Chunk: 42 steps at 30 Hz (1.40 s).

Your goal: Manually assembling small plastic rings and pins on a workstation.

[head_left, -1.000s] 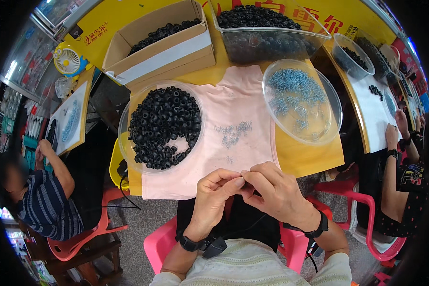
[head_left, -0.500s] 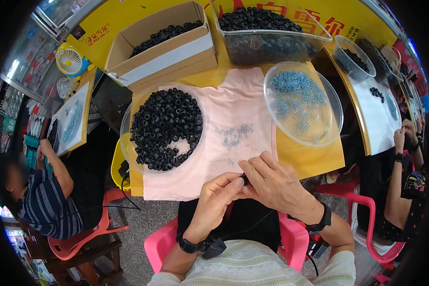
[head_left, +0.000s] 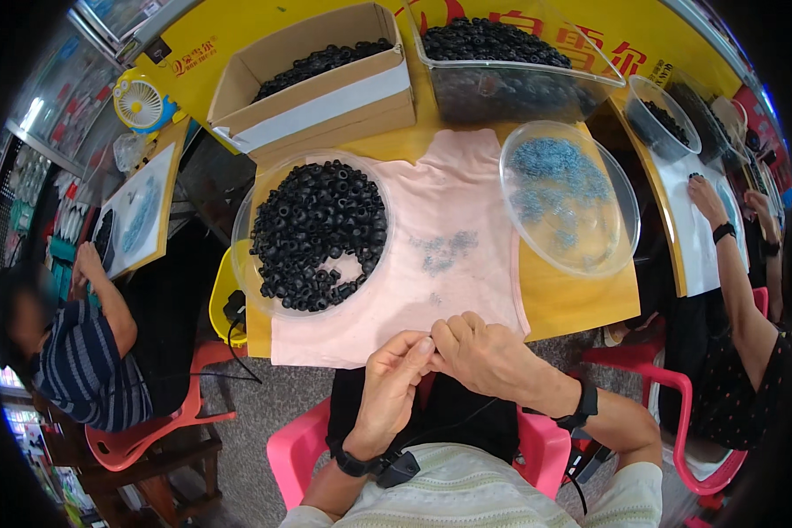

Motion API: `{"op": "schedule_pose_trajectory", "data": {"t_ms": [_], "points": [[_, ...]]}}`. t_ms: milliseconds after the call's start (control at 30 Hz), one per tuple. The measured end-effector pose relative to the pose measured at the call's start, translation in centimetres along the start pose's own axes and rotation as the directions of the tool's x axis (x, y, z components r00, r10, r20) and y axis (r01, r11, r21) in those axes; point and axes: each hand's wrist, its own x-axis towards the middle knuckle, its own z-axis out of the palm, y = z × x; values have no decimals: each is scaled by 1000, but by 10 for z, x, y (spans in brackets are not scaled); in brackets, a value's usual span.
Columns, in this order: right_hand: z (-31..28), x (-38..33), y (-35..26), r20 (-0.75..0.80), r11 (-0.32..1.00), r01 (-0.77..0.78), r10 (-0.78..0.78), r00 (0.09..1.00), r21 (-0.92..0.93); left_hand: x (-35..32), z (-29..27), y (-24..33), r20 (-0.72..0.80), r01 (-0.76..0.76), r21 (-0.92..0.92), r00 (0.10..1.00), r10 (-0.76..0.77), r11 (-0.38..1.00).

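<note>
I see the bare left hand and bare right hand meeting in tight fingertip pinches; whether anything sits between, I cannot tell. Short black hollow cylinders lie leftward in a clear round plastic tray; soft pale-pink cloth ahead probably stops tiny translucent bluish pieces rolling

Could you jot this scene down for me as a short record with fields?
Left grip: pinched, against the right grip
Held: cannot be seen
Surface: pink cloth on a yellow table
Left: black beads in a round clear tray
Right: small blue pieces in a clear dish
Back: cardboard box and clear bin, both with black beads
</note>
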Motion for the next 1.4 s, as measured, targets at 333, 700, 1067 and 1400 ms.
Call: {"op": "schedule_pose_trajectory", "data": {"t_ms": [333,700,1067,1400], "points": [[-35,35,25,-135,949,-126,171,976,290,9,6,43,45,-178,254,984,172,951],[-101,124,222,-506,825,-529,547,667,196,35,-34,116,-49,-90,975,804,593,202],[-82,88,108,-290,858,-339,461,839,385,51,-45,107,38,-17,999,873,486,-48],[-22,27,49,15,768,-360,416,909,530,56,-39,104,78,-103,994,889,450,32]]}}
